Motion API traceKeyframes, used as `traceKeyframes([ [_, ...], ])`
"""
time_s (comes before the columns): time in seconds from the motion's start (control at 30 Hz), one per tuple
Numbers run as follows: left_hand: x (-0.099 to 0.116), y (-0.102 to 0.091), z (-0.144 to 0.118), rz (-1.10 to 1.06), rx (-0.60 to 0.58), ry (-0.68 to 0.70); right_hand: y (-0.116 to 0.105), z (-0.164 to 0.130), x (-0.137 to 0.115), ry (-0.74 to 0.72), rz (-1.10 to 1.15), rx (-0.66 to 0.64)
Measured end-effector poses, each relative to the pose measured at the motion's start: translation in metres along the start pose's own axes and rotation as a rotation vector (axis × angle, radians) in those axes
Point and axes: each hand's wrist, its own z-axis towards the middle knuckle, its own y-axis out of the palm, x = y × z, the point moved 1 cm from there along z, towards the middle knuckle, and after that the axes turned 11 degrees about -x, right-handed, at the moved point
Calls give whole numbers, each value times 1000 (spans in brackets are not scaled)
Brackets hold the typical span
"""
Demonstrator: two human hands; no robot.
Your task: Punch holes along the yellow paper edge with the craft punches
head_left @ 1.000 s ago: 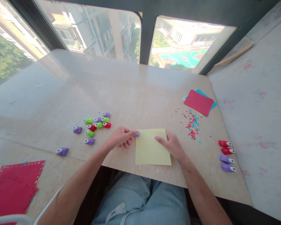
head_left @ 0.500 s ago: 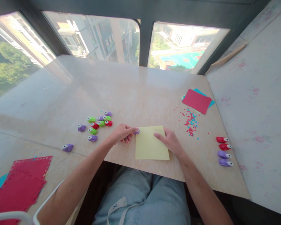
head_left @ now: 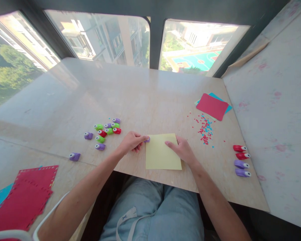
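While the left hand (head_left: 131, 142) pinches a purple punch (head_left: 147, 139) in its fingers, the right hand (head_left: 182, 150) rests, fingers loose, flat on the yellow paper (head_left: 161, 154).

Red paper (head_left: 212, 106), scattered confetti (head_left: 204, 130)

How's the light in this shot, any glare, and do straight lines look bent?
Head view: strong daylight from the windows, pale glare on the far table; left hand and yellow paper evenly lit and sharp; window frames and table edges bow from wide-angle distortion.

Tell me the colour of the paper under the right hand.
Pale yellow paper, head view.
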Motion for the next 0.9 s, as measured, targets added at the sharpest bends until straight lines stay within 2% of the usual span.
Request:
traceKeyframes([
  [0.37,-3,2,3,-22,17,6,1,2,4,-13,7,19],
  [0.63,3,-8,5,-76,-61,-56,0,1,5,-13,57,12],
  [0.9,4,-6,0,-168,35,21,-3,1,10,-26,94,23],
])
